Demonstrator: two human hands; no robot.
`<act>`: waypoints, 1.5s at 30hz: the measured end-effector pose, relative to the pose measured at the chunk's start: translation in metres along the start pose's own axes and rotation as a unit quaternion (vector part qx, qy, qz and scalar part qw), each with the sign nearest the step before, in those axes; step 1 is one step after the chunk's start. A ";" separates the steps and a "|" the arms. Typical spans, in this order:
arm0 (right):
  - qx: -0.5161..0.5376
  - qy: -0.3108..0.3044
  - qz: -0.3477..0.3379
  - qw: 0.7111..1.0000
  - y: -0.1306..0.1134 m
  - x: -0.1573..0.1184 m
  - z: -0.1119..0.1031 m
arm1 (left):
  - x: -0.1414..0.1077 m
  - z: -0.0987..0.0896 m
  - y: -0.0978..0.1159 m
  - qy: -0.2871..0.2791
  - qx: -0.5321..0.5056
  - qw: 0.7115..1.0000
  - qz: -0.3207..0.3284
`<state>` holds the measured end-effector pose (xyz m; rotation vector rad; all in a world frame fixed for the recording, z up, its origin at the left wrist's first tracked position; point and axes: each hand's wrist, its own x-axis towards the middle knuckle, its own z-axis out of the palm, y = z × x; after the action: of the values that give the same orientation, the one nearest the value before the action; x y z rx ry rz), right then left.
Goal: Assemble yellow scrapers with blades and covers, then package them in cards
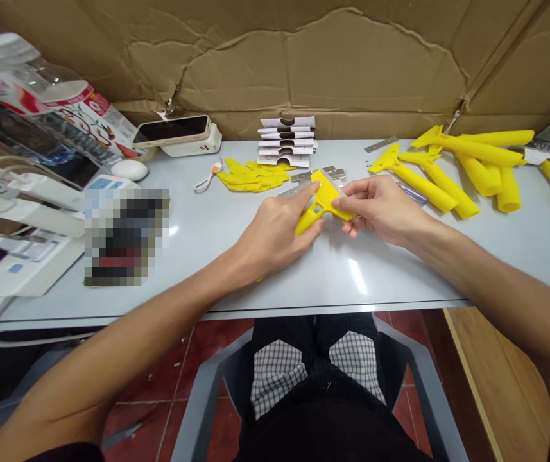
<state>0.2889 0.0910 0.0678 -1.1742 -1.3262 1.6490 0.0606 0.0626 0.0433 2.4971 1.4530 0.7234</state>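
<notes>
A yellow plastic scraper [328, 192] is held between my two hands above the table, its wide head tilted up to the right. My left hand [279, 231] wraps round its handle, with the index finger along the head. The thumb and fingers of my right hand [380, 208] pinch the head's right edge, where a thin metal blade seems to lie. Loose metal blades [335, 173] rest just behind the scraper. Left of them is a pile of flat yellow plastic pieces [250, 176]. More yellow scrapers [423, 183] lie to the right of my right hand.
White paper packets [287, 142] are stacked by the cardboard wall [323, 64]. A phone [173, 131] sits on a white box at back left. Plastic bottles [86, 115], a white mouse [129, 169] and a power strip with cables [38, 256] occupy the left side.
</notes>
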 end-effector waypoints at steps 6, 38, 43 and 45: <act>0.000 0.000 -0.002 1.000 0.001 0.000 -0.001 | 0.002 -0.002 0.002 -0.010 -0.002 1.000 -0.013; 0.012 0.033 -0.017 0.999 -0.014 -0.003 -0.013 | 0.009 -0.021 0.006 -0.064 -0.387 0.902 -0.179; -0.181 0.068 -0.117 0.974 -0.027 0.001 -0.046 | 0.016 -0.026 -0.007 -0.082 -0.540 0.811 -0.209; -0.335 0.086 -0.163 0.924 -0.030 0.003 -0.062 | 0.018 -0.022 -0.013 -0.121 -0.587 0.772 -0.212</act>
<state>0.3457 0.1213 0.0924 -1.3359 -1.9188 0.8431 0.0469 0.0826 0.0633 1.1819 0.9041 0.8004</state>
